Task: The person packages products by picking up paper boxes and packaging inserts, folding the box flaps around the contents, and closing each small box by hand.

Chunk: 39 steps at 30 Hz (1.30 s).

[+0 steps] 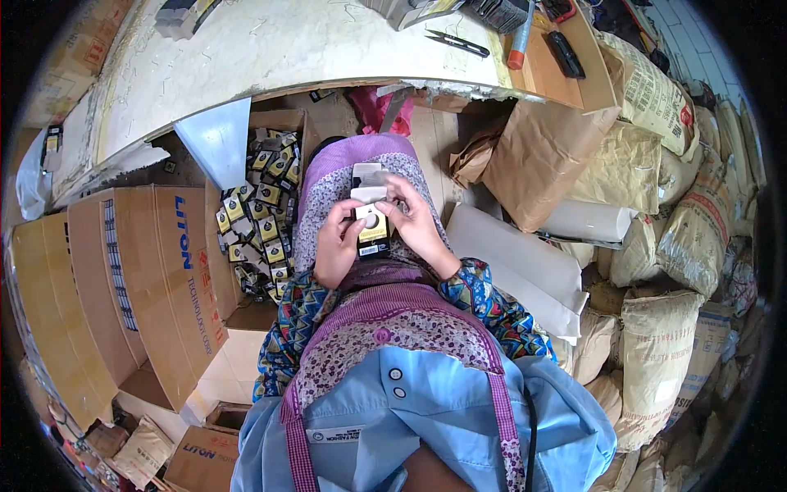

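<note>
One small black, yellow and white card box (373,238) on my feed, up over the lap, pale flaps standing at its far end, a round pale spot on its face. Both hands are on it: left hand (334,243) clamped along its left edge, right hand (416,223) gripping the upper right, thumb on the face, fingers by the flaps. Beneath: one purple floral cloth apron (426,334), gathered, checked trim. To the left, one open brown corrugated carton (252,316) holds dozens of similar small boxes (269,194), loose and overlapping; I can't get an exact count. Further left, one large open cardboard carton (176,287) printed LITON. Ahead, one pale worktable (320,49), surface worn, edge chipped; on it one pair of slim black snips (457,43) and one orange-and-blue cylinder (520,41). To the right, one creased brown paper sheet (549,152), at least two smooth white curved sheets (516,258), then piled woven sacks (662,344), wrinkled and bulging, too overlapped to count.
</note>
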{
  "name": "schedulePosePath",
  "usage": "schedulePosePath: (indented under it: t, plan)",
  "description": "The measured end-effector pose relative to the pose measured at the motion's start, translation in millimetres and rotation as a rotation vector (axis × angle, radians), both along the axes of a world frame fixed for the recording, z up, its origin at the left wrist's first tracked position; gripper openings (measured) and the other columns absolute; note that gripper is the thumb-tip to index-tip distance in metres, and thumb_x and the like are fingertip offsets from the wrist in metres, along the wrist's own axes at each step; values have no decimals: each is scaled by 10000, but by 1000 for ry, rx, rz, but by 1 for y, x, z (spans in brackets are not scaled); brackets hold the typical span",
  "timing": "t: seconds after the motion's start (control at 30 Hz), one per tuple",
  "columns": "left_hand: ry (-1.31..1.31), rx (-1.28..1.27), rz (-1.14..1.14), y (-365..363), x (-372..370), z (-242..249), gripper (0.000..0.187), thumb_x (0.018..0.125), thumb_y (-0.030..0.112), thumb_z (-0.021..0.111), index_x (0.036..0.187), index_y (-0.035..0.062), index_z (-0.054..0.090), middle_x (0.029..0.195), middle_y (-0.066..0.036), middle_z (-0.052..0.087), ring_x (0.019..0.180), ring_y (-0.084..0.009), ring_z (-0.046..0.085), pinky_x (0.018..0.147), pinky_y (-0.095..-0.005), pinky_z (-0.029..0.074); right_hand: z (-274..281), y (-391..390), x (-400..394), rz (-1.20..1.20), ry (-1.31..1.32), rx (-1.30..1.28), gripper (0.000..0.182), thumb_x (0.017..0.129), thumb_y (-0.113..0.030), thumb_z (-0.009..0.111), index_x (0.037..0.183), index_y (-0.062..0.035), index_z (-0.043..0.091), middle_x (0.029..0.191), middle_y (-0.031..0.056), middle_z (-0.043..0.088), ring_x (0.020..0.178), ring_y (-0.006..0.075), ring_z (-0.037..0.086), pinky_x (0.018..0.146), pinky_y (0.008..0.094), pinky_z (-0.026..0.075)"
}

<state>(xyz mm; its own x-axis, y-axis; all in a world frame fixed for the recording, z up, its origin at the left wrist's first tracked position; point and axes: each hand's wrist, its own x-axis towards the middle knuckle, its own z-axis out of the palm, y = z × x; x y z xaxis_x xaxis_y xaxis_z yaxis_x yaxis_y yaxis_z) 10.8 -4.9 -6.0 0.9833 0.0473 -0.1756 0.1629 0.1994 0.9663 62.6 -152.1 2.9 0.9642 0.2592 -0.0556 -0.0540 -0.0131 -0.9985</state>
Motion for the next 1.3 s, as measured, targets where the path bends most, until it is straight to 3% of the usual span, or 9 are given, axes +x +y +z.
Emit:
schedulePosePath:
  t: [0.1,0.27,0.57,0.63,0.67,0.77,1.07,1.13,1.3]
  plan:
    - [-4,6,39,1,0,2,244,850,-62,508,1086,-14,475,961,-114,587,878,-134,593,753,-233,470,0,-1,4,90,-143,-124,98,826,-29,614,918,8,617,892,35,598,841,99,540,773,232,422]
    - [12,19,28,-3,-3,1,223,842,-66,515,1058,-19,487,964,-121,593,877,-131,594,744,-235,477,-15,0,8,-39,305,79,116,778,-93,695,824,3,651,684,-26,604,647,30,509,593,204,415]
    - [-7,29,52,7,-2,-1,219,824,-74,528,1037,-27,507,942,-111,598,819,-133,605,714,-233,482,3,-14,7,254,156,-136,136,813,-100,663,891,10,662,804,30,645,755,68,551,708,218,447]
    - [-264,539,-8,28,-2,-1,228,816,-64,536,1035,-4,521,937,-101,592,818,-131,603,691,-244,486,-3,-10,1,148,165,-319,191,778,-111,677,912,17,633,886,86,641,804,150,595,729,284,459]
    - [79,411,76,38,-6,2,220,808,-36,555,1023,7,535,896,-118,596,792,-187,622,676,-283,499,-4,-9,-4,148,165,-317,191,778,-111,677,912,17,633,886,86,641,804,150,595,729,284,459]
    - [136,1017,82,65,-9,23,242,794,12,591,1030,-1,541,922,-145,606,803,-285,629,698,-343,505,-24,-11,-17,256,-355,-1154,364,665,-164,708,970,-17,575,964,144,572,920,324,555,802,406,389]
    - [-392,954,-147,0,-2,8,625,692,234,743,1202,-18,484,1155,-222,535,961,-381,573,826,-408,473,-3,-5,-3,-35,-523,-802,176,686,-125,686,840,-63,630,824,71,578,774,223,538,771,335,389]
    - [-226,845,-97,-6,1,12,651,676,241,753,1198,-21,465,1171,-239,517,928,-404,579,772,-435,487,-1,-7,-1,237,124,-208,141,777,-114,664,882,-41,605,864,33,594,825,111,539,765,252,407]
    - [12,704,-81,1,-1,-5,334,866,77,539,1177,-2,445,835,-181,634,804,-298,634,685,-349,494,-9,-8,-4,169,6,-263,125,866,-97,585,962,-18,572,906,44,594,896,114,531,795,248,418]
